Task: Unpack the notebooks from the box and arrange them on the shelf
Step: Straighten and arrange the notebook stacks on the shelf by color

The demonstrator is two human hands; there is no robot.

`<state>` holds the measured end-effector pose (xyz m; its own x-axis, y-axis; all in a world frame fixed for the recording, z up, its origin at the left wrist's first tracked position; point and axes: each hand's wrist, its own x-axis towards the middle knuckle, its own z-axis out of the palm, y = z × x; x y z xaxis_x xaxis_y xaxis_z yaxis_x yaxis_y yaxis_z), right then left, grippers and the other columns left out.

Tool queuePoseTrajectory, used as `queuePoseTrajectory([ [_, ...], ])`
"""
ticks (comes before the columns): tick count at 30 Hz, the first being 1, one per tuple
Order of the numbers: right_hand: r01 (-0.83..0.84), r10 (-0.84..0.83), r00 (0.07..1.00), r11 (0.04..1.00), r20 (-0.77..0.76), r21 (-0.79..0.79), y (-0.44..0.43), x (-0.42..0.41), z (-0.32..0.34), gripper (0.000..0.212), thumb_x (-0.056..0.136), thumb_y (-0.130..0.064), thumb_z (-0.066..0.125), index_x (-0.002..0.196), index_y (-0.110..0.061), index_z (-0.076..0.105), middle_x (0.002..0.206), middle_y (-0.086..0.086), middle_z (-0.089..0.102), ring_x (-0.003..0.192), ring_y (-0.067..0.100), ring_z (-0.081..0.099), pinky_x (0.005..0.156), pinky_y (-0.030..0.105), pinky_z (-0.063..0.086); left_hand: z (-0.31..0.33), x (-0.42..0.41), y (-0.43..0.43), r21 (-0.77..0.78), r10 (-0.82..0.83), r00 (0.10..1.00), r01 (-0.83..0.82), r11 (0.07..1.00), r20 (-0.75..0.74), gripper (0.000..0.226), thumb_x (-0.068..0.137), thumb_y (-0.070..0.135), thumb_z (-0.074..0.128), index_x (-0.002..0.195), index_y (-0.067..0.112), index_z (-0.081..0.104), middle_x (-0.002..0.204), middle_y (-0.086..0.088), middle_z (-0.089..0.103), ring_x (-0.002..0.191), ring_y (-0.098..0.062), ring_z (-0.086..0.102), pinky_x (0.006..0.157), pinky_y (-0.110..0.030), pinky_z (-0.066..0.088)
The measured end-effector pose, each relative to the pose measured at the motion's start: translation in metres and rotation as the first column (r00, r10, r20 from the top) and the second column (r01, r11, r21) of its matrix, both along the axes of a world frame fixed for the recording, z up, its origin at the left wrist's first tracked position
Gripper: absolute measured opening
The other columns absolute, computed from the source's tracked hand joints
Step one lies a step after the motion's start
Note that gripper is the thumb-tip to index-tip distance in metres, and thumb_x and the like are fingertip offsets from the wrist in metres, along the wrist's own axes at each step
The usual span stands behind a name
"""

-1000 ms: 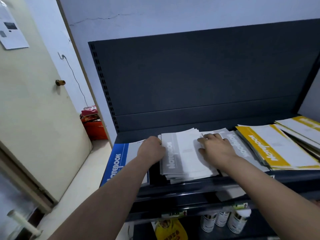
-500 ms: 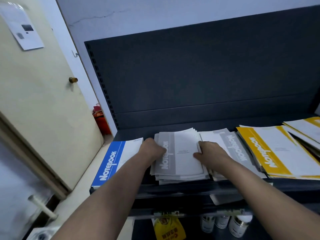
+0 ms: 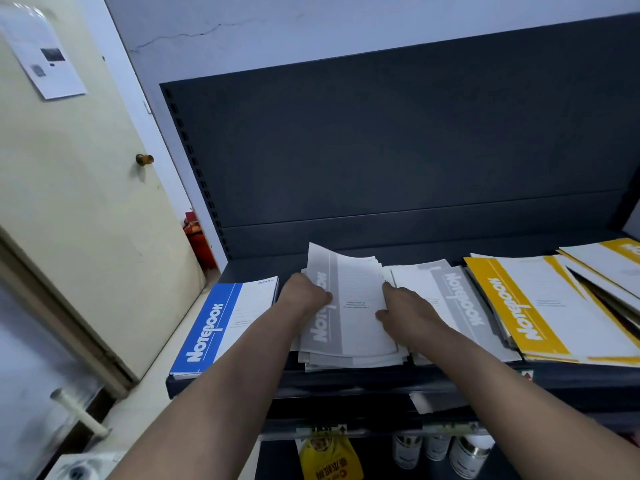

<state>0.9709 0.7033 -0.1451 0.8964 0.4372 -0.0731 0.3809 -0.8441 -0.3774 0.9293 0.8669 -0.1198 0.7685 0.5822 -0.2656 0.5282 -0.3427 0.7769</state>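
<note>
A loose stack of grey notebooks (image 3: 353, 306) lies on the dark shelf (image 3: 346, 379), its far edge curling upward. My left hand (image 3: 306, 294) grips the stack's left side and my right hand (image 3: 403, 308) grips its right side. A blue notebook (image 3: 221, 323) lies to the left. To the right lie another grey notebook pile (image 3: 453, 303) and yellow notebooks (image 3: 540, 306). No box is in view.
The shelf's dark back panel (image 3: 398, 150) rises behind the notebooks. A cream door (image 3: 79, 202) with a knob stands at the left. Below the shelf sit white cans (image 3: 464, 455) and a yellow packet (image 3: 329, 459). A red object (image 3: 199, 242) sits by the wall.
Both hands closed in on the grey stack's sides and squared it; its far edge now lifts off the shelf. The camera view has shifted left and closer.
</note>
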Motion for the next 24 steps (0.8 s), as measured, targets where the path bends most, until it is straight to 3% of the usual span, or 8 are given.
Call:
queuePoseTrajectory([
  [3, 0.017, -0.014, 0.998, 0.999, -0.062, 0.047, -0.002, -0.001, 0.003, 0.066, 0.097, -0.024, 0.046, 0.150, -0.005, 0.011, 0.137, 0.013, 0.044, 0.123, 0.029, 0.047, 0.091, 0.035, 0.044, -0.001, -0.002, 0.001, -0.046, 0.021, 0.997, -0.017, 0.999, 0.076, 0.043, 0.084, 0.012, 0.069, 0.121, 0.000, 0.049, 0.111, -0.013, 0.062, 0.098, -0.030, 0.063, 0.084, -0.037, 0.054],
  [6, 0.053, -0.014, 0.988, 0.965, -0.154, 0.255, -0.005, -0.001, 0.008, 0.085, 0.095, -0.025, 0.052, 0.151, -0.007, -0.009, 0.144, 0.010, 0.038, 0.128, 0.027, 0.042, 0.100, 0.038, 0.042, -0.002, -0.010, 0.000, -0.194, 0.063, 0.982, -0.028, 0.981, 0.180, 0.034, 0.086, 0.007, 0.067, 0.114, 0.006, 0.047, 0.104, -0.010, 0.060, 0.091, -0.027, 0.062, 0.080, -0.037, 0.053],
  [9, 0.108, 0.034, 0.968, 0.839, -0.250, 0.534, -0.005, -0.003, 0.018, 0.077, 0.095, -0.015, 0.052, 0.151, -0.012, -0.001, 0.124, -0.002, 0.051, 0.110, 0.020, 0.052, 0.092, 0.033, 0.045, 0.005, -0.017, 0.004, -0.296, 0.069, 0.957, 0.019, 0.955, 0.283, 0.029, 0.086, 0.005, 0.067, 0.108, 0.010, 0.049, 0.108, -0.013, 0.064, 0.096, -0.032, 0.066, 0.085, -0.052, 0.056],
  [12, 0.068, 0.068, 0.985, 0.701, -0.161, 0.710, 0.000, -0.008, 0.031, 0.065, 0.094, -0.002, 0.047, 0.147, -0.026, 0.018, 0.121, -0.008, 0.049, 0.114, 0.016, 0.050, 0.090, 0.029, 0.041, 0.018, -0.021, 0.009, -0.284, 0.014, 0.901, 0.122, 0.951, 0.434, 0.022, 0.091, 0.002, 0.062, 0.099, 0.017, 0.048, 0.100, -0.010, 0.064, 0.086, -0.024, 0.065, 0.077, -0.042, 0.057],
  [14, 0.017, 0.050, 0.996, 0.663, -0.067, 0.748, 0.004, -0.009, 0.039, 0.070, 0.093, 0.001, 0.044, 0.147, -0.030, 0.014, 0.127, -0.011, 0.044, 0.114, 0.012, 0.045, 0.089, 0.028, 0.038, 0.028, -0.023, 0.008, -0.222, -0.029, 0.848, 0.171, 0.960, 0.530, 0.024, 0.092, 0.001, 0.058, 0.096, 0.022, 0.048, 0.095, -0.007, 0.063, 0.080, -0.019, 0.061, 0.072, -0.038, 0.053],
  [19, -0.083, 0.010, 0.995, 0.591, 0.096, 0.803, 0.006, -0.005, 0.048, 0.068, 0.090, 0.007, 0.039, 0.146, -0.020, 0.012, 0.134, -0.007, 0.043, 0.117, 0.011, 0.044, 0.088, 0.023, 0.036, 0.031, -0.022, 0.005, -0.188, -0.074, 0.745, 0.261, 0.947, 0.663, 0.026, 0.093, 0.003, 0.057, 0.104, 0.026, 0.052, 0.104, -0.006, 0.068, 0.093, -0.020, 0.066, 0.084, -0.040, 0.056],
  [22, -0.020, 0.018, 1.000, 0.613, 0.011, 0.790, 0.008, -0.008, 0.030, 0.062, 0.092, 0.005, 0.038, 0.143, -0.019, 0.013, 0.131, -0.001, 0.043, 0.110, 0.014, 0.046, 0.081, 0.023, 0.039, 0.009, -0.023, 0.002, -0.234, -0.071, 0.784, 0.269, 0.934, 0.616, 0.023, 0.094, 0.008, 0.059, 0.109, 0.023, 0.050, 0.106, -0.005, 0.067, 0.095, -0.019, 0.064, 0.082, -0.037, 0.056],
  [24, 0.055, 0.027, 0.995, 0.631, -0.092, 0.774, 0.010, -0.013, 0.012, 0.051, 0.095, 0.000, 0.038, 0.137, -0.022, 0.016, 0.131, 0.003, 0.045, 0.108, 0.017, 0.048, 0.076, 0.025, 0.041, -0.006, -0.026, -0.003, -0.288, -0.052, 0.813, 0.265, 0.920, 0.580, 0.023, 0.096, 0.011, 0.058, 0.115, 0.019, 0.048, 0.107, -0.003, 0.066, 0.092, -0.010, 0.065, 0.074, -0.027, 0.054],
])
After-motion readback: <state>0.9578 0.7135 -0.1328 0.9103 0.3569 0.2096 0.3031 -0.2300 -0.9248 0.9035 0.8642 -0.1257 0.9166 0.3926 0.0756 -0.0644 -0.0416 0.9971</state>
